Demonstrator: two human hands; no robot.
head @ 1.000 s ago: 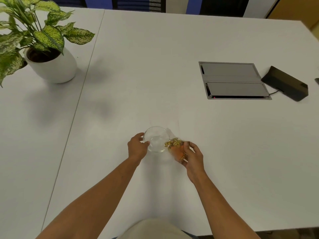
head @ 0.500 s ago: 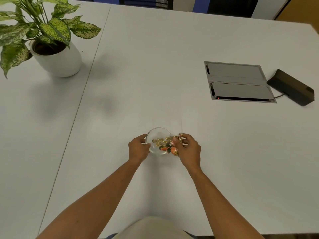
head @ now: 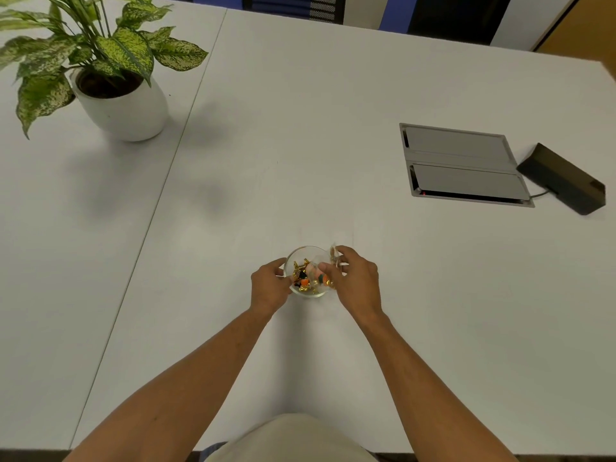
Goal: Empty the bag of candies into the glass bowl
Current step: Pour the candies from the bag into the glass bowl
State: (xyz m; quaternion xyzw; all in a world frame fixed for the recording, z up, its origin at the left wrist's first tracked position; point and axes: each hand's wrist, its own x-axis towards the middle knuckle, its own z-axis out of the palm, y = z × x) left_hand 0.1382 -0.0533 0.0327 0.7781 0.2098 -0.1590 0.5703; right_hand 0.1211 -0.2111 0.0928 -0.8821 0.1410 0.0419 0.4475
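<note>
A small clear glass bowl (head: pixel 301 253) stands on the white table near its front edge. Several gold, orange and dark wrapped candies (head: pixel 304 277) lie inside it. My left hand (head: pixel 269 285) grips the bowl's left rim. My right hand (head: pixel 356 281) is over the bowl's right side, pinching a thin clear plastic bag (head: pixel 333 254) that is tipped into the bowl. The bag is mostly hidden by my fingers; a bit of gold shows at its upper end.
A potted plant in a white pot (head: pixel 125 106) stands at the far left. A grey cable hatch (head: pixel 461 165) is set into the table at the right, with a black box (head: pixel 563 178) and its cable beside it. A seam (head: pixel 160 191) runs between two tabletops.
The bowl held nothing a second ago and the candies were in the bag beside it. My right hand has tipped the bag over the bowl, and the candies now lie in the bowl.
</note>
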